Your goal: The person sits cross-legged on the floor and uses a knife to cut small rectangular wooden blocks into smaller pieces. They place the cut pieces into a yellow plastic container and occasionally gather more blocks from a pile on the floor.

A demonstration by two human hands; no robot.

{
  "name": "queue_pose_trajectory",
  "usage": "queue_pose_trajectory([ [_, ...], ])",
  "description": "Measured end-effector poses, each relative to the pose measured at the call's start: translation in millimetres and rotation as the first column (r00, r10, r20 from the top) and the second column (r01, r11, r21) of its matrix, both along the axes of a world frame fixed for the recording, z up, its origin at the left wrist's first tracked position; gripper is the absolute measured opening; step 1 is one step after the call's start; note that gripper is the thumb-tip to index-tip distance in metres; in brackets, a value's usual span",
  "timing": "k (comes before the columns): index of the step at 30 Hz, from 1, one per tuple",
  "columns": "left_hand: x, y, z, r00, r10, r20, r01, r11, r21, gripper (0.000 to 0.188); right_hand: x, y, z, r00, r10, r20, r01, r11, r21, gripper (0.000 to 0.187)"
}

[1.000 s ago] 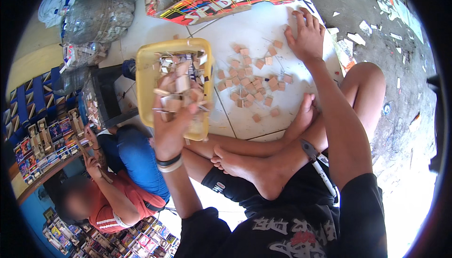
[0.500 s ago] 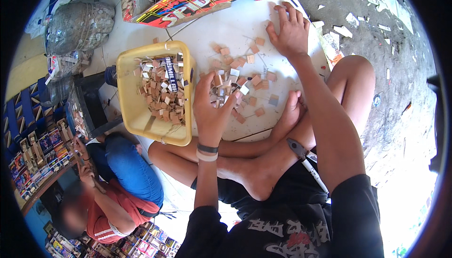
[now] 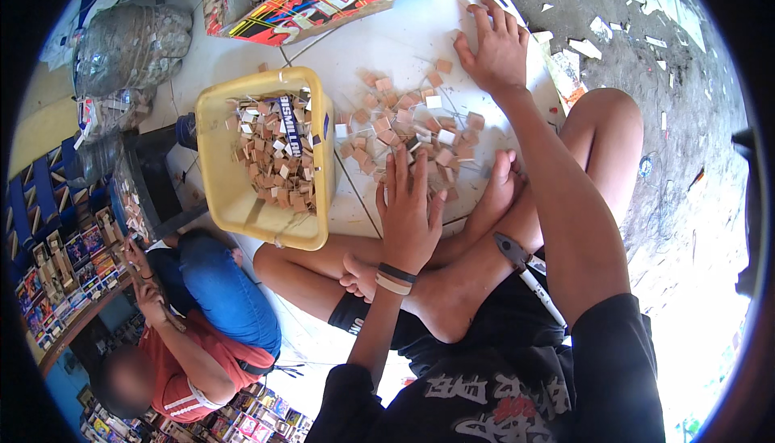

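Small square wooden pieces (image 3: 386,122), several with thin metal pins, lie scattered in a loose heap on the white tiled floor between my knees. My left hand (image 3: 410,221) reaches over the near edge of this heap, palm down and fingers stretched out; nothing shows in its grip, though what lies under the fingertips is partly hidden. Beyond the heap to the right, my right hand (image 3: 496,54) is over the white tiles with its fingers apart and slightly bent, holding nothing. To the left of the heap stands a yellow plastic tub (image 3: 324,193), partly filled with similar pieces.
A red printed box (image 3: 266,33) stands at the far side. Pliers (image 3: 510,249) and a white pen-like stick (image 3: 542,298) rest by my right leg. Another person (image 3: 194,362) sits at the lower left near a black bin (image 3: 160,193). Bagged goods lie at the upper left.
My left hand has drawn back toward me and to the right, its fingers straightening from a wide curl. The pieces lie differently spread on the floor. My right hand has barely moved.
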State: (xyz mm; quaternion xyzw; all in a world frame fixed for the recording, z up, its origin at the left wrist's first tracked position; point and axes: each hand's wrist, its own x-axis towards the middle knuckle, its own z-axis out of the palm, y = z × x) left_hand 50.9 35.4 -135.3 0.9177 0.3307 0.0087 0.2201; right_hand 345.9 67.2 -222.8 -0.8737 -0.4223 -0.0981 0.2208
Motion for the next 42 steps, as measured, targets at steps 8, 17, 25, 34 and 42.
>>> queue_pose_trajectory([
  [8, -20.2, 39.1, 0.1, 0.911, 0.276, 0.308, -0.258, 0.961, -0.099, 0.044, -0.3, -0.8, -0.1, 1.000, -0.006, 0.009, 0.006, 1.000, -0.009, 0.050],
  [17, 8.6, 52.4, -12.1, 0.935, 0.355, 0.002, -0.351, 0.924, -0.155, 0.023, 0.1, 0.1, -2.8, 1.000, -0.018, 0.001, 0.018, 1.000, -0.010, 0.050],
  [25, 0.0, 55.8, 23.0, 0.906, 0.390, 0.163, -0.376, 0.920, -0.111, 0.015, -1.9, -1.3, -0.3, 1.000, -0.022, -0.014, 0.022, 1.000, -0.007, 0.051],
  [34, -27.1, 70.6, 124.1, 0.758, 0.545, 0.359, -0.632, 0.750, 0.194, 0.018, -0.3, -0.7, 0.6, 1.000, -0.008, -0.021, 0.008, 0.999, -0.034, 0.052],
  [42, -3.7, 49.6, 75.4, 0.755, 0.528, 0.390, -0.425, 0.846, -0.322, 0.038, -0.9, 0.2, 0.9, 1.000, -0.001, -0.009, 0.001, 1.000, -0.005, 0.049],
])
